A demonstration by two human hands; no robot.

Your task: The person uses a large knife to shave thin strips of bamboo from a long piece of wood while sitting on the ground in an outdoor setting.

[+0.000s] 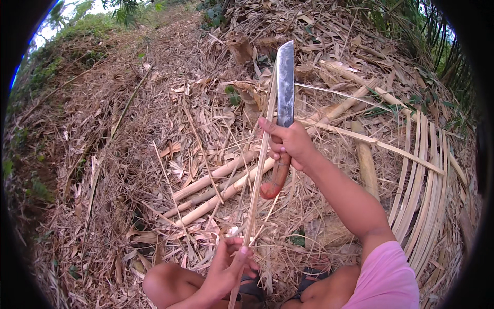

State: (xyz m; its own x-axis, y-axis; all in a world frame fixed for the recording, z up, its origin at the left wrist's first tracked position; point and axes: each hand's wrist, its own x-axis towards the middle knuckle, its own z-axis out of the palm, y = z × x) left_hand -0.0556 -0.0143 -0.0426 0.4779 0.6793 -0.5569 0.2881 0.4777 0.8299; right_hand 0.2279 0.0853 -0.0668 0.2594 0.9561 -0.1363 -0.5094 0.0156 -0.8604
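1. Broadly, dry leaf litter covers the ground around the seated person, with straw-coloured leaves, stalks and scraps lying every which way.
2. At the right, a row of split strips lies side by side, running toward the lower edge and looking bowed near the picture's rim.
3. Closer to the middle, round poles lie slantwise on the litter, beyond the person's knees.
4. In the lower part, the person's bent left knee shows at one side and a pink sleeve at the other.
5. The long pale strip stands nearly upright between the two hands, leaning slightly right at its top; its lower end passes out at the bottom edge.
6. The machete is held up just right of that strip, its broad dark blade pointing away; whether blade and strip touch, I cannot tell.
7. The right hand has its fingers closed around the reddish-brown handle, near the blade, with the thumb reaching against the strip.
8. The left hand, lower down, pinches the strip between thumb and fingers, near the left knee.
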